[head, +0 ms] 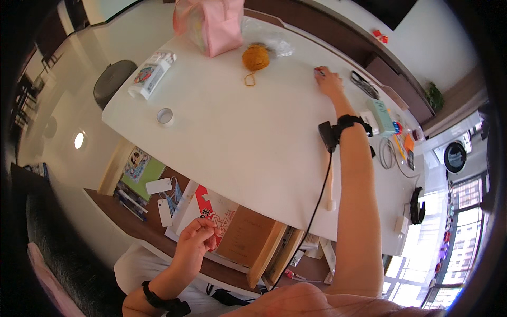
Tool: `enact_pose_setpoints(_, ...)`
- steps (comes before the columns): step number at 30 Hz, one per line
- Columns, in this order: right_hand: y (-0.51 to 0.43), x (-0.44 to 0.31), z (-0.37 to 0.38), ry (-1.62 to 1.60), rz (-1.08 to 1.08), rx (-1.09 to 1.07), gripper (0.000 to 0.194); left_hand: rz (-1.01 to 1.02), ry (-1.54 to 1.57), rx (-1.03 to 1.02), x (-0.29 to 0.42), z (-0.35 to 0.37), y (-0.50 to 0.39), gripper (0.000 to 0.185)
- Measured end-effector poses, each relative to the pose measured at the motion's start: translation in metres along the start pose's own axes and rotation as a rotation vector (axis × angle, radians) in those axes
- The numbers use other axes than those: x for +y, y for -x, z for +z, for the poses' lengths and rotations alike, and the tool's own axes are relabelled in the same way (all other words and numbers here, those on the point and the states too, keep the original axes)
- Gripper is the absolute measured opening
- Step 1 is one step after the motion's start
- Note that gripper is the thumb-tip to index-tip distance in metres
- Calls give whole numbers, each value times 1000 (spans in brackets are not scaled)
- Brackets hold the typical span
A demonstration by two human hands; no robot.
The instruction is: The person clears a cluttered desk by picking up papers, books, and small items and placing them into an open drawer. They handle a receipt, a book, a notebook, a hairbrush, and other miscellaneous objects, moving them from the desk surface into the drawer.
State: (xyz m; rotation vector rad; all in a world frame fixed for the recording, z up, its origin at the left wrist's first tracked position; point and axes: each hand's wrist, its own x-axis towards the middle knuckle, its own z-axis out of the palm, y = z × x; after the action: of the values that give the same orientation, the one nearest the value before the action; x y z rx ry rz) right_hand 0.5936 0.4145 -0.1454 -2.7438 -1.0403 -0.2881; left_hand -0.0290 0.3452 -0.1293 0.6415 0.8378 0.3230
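My right hand (330, 83) reaches far across the white table (245, 130). Its fingers close around a small object (318, 72), mostly covered and too small to name. Close by that hand lies a black eyeglasses-like item (364, 84). Below, my left hand (200, 236) hovers over an open drawer (103, 195) with its fingers curled in; whether they pinch something thin is unclear. Beneath it in the drawer are a white-and-red printed paper (208, 200) and a brown cardboard piece (245, 233). White tags with blue tassels (159, 185) and several pens (130, 204) lie further left.
An orange yarn ball (256, 57), a pink bag (222, 27), a tape roll (165, 116) and a white pack (151, 75) stand on the table. At right are a mint box (381, 115), a toothbrush (330, 194) and cables. A black cord (317, 214) trails from my right wrist; a second drawer (313, 263) is open.
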Motion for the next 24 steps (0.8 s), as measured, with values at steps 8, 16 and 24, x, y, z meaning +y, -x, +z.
enact_pose_setpoints(8,93,-52,-102,-303,-177,-10,70,5,-79,-104,-3,6,13,16)
enact_pose_setpoints(16,403,-177,-201,-753,-777,-458,77,441,-117,-303,-2,22,39,45)
enact_pose_setpoints(24,512,-131,-238,-696,-569,-498,75,306,-707,25,83,-97,8,42)
